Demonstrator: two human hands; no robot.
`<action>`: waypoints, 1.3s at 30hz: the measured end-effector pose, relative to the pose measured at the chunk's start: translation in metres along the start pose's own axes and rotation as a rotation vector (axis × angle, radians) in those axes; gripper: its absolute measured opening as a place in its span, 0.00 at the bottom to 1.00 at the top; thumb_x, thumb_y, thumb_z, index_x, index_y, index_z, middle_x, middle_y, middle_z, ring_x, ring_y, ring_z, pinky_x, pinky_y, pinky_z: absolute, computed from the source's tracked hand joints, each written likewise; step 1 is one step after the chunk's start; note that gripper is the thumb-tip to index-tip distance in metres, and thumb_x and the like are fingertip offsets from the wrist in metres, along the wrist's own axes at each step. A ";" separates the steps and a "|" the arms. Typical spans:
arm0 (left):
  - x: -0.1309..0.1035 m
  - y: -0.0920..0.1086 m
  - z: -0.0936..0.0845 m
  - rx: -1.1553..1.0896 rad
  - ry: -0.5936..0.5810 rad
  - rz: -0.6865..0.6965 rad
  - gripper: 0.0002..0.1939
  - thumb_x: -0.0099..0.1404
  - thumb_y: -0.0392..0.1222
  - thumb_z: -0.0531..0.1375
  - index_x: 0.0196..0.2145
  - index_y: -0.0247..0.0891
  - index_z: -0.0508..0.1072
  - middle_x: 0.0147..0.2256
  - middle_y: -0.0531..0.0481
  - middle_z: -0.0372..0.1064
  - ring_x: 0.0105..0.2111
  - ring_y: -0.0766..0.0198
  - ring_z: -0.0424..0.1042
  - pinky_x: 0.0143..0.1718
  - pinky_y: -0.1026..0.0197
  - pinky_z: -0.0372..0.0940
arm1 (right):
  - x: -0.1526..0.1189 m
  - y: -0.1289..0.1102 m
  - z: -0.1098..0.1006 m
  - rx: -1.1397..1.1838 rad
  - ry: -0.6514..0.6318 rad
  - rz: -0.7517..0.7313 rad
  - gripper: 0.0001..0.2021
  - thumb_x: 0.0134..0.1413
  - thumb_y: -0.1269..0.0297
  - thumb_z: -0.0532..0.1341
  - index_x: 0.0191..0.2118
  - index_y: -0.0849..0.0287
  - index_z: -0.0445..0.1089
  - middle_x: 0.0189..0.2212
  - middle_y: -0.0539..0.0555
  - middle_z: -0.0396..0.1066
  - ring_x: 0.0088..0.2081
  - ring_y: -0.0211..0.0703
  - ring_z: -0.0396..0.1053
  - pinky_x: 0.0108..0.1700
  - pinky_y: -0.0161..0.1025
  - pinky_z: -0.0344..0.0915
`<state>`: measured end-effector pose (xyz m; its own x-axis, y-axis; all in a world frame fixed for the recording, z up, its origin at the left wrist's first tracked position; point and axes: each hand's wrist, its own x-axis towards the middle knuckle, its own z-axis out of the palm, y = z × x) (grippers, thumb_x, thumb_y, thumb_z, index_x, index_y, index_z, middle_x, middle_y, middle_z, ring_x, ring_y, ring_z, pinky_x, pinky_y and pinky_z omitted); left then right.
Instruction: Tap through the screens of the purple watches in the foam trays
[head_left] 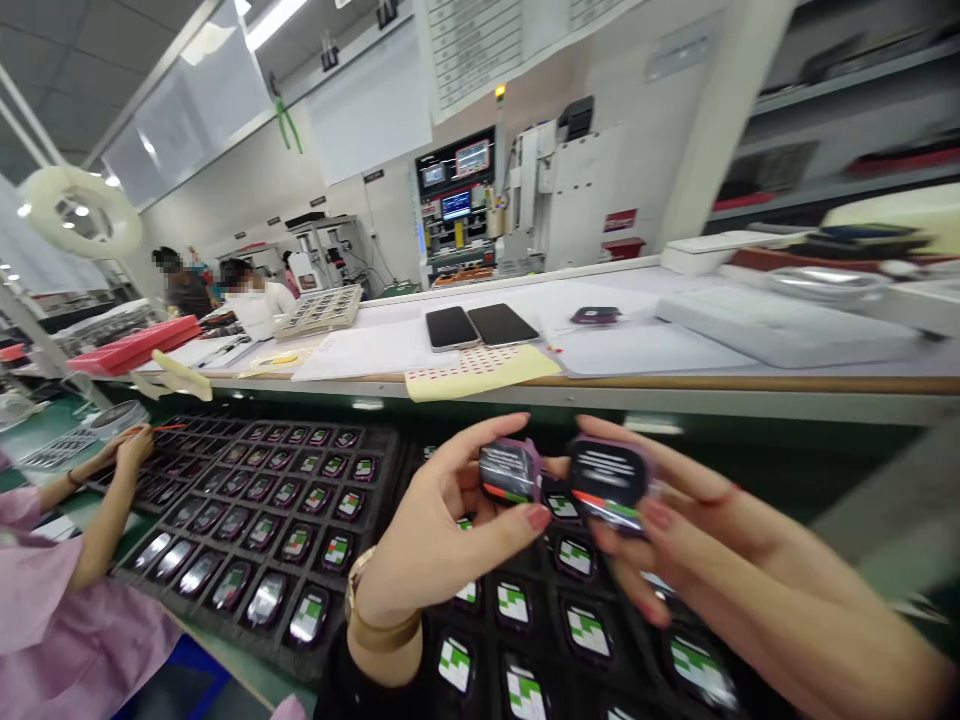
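My left hand (pixel 457 520) pinches a small smartwatch body (pixel 508 472) by its edges, thumb below and fingers above. In my right hand (pixel 675 530) is a second smartwatch body (pixel 609 478), also held by its rim. Both have dark lit screens with white lines of text and a red and green strip at the bottom. They are side by side, a small gap apart, screens facing me. Under my hands lies a black foam tray (pixel 551 610) whose pockets hold several more watches with green and white screens. My hands cover part of it.
Another black tray (pixel 247 425) of watches sits to the left, near a co-worker's hands (pixel 124 460). The shelf (pixel 352 390) above carries two dark phones (pixel 480 328), a yellow sheet with red dots (pixel 480 372), a single watch (pixel 596 315) and a white foam slab (pixel 787 322).
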<state>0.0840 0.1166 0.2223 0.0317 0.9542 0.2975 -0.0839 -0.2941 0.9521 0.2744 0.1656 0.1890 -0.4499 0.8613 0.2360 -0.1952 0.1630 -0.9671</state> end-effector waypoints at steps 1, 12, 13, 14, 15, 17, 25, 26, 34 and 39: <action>0.003 -0.002 0.002 0.010 -0.001 -0.011 0.29 0.63 0.43 0.69 0.61 0.47 0.69 0.46 0.48 0.74 0.42 0.64 0.72 0.42 0.65 0.69 | 0.003 -0.003 -0.006 0.043 -0.017 0.037 0.28 0.64 0.43 0.65 0.66 0.43 0.64 0.41 0.59 0.73 0.26 0.47 0.69 0.29 0.47 0.73; 0.013 -0.020 0.003 0.138 0.023 -0.007 0.27 0.69 0.45 0.64 0.63 0.54 0.66 0.47 0.50 0.74 0.48 0.64 0.72 0.51 0.64 0.68 | 0.019 -0.016 -0.006 0.010 -0.021 0.026 0.29 0.59 0.52 0.67 0.63 0.58 0.65 0.33 0.53 0.73 0.29 0.44 0.69 0.33 0.40 0.70; 0.013 -0.020 0.004 0.155 0.020 -0.014 0.27 0.69 0.45 0.64 0.64 0.54 0.65 0.47 0.50 0.73 0.47 0.64 0.71 0.52 0.64 0.68 | 0.020 -0.016 -0.007 0.022 -0.020 0.018 0.28 0.59 0.53 0.67 0.61 0.59 0.66 0.32 0.53 0.73 0.28 0.43 0.68 0.32 0.39 0.69; 0.012 -0.020 0.004 0.169 0.016 -0.018 0.28 0.69 0.46 0.63 0.64 0.55 0.65 0.48 0.50 0.72 0.47 0.63 0.71 0.52 0.63 0.68 | 0.020 -0.015 -0.007 0.032 -0.016 0.011 0.28 0.59 0.52 0.67 0.60 0.59 0.66 0.32 0.53 0.73 0.27 0.42 0.67 0.31 0.37 0.68; 0.012 -0.020 0.005 0.178 0.013 -0.018 0.28 0.69 0.46 0.63 0.65 0.55 0.64 0.49 0.49 0.72 0.47 0.63 0.70 0.53 0.62 0.68 | 0.021 -0.014 -0.007 0.036 -0.010 0.012 0.27 0.59 0.52 0.67 0.59 0.60 0.67 0.31 0.53 0.72 0.26 0.41 0.65 0.29 0.36 0.67; 0.012 -0.019 0.006 0.180 0.010 -0.024 0.27 0.70 0.47 0.63 0.65 0.55 0.65 0.50 0.48 0.70 0.46 0.63 0.70 0.52 0.62 0.68 | 0.022 -0.010 -0.008 0.030 0.011 0.032 0.27 0.59 0.51 0.68 0.58 0.61 0.67 0.27 0.51 0.71 0.24 0.38 0.63 0.26 0.34 0.63; 0.017 -0.012 0.006 0.171 0.021 -0.031 0.25 0.70 0.50 0.62 0.62 0.49 0.69 0.35 0.50 0.68 0.28 0.70 0.61 0.38 0.65 0.71 | 0.027 -0.004 -0.010 0.049 0.075 0.056 0.27 0.60 0.42 0.67 0.54 0.59 0.70 0.31 0.52 0.70 0.26 0.38 0.65 0.21 0.29 0.59; 0.017 -0.013 0.006 0.169 0.021 -0.028 0.25 0.69 0.49 0.62 0.63 0.49 0.69 0.38 0.49 0.70 0.30 0.69 0.63 0.39 0.65 0.71 | 0.027 -0.004 -0.009 0.073 0.067 0.051 0.28 0.60 0.41 0.67 0.53 0.59 0.70 0.34 0.54 0.70 0.28 0.39 0.67 0.21 0.29 0.60; 0.019 -0.025 0.002 0.230 0.058 -0.012 0.31 0.66 0.43 0.66 0.65 0.51 0.65 0.49 0.47 0.73 0.47 0.60 0.72 0.46 0.64 0.70 | 0.025 -0.003 -0.009 0.237 -0.019 0.051 0.25 0.67 0.42 0.62 0.55 0.59 0.68 0.39 0.57 0.70 0.35 0.45 0.70 0.23 0.31 0.67; 0.020 -0.023 0.005 0.230 0.091 0.015 0.31 0.65 0.42 0.67 0.64 0.49 0.66 0.49 0.47 0.75 0.49 0.57 0.74 0.48 0.61 0.72 | 0.025 -0.001 -0.012 0.260 -0.070 0.036 0.23 0.71 0.45 0.59 0.57 0.60 0.67 0.40 0.59 0.71 0.36 0.46 0.70 0.24 0.32 0.68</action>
<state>0.0919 0.1424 0.2072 -0.0580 0.9475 0.3143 0.1457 -0.3035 0.9416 0.2737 0.1924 0.1947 -0.5179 0.8276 0.2164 -0.3913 -0.0043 -0.9202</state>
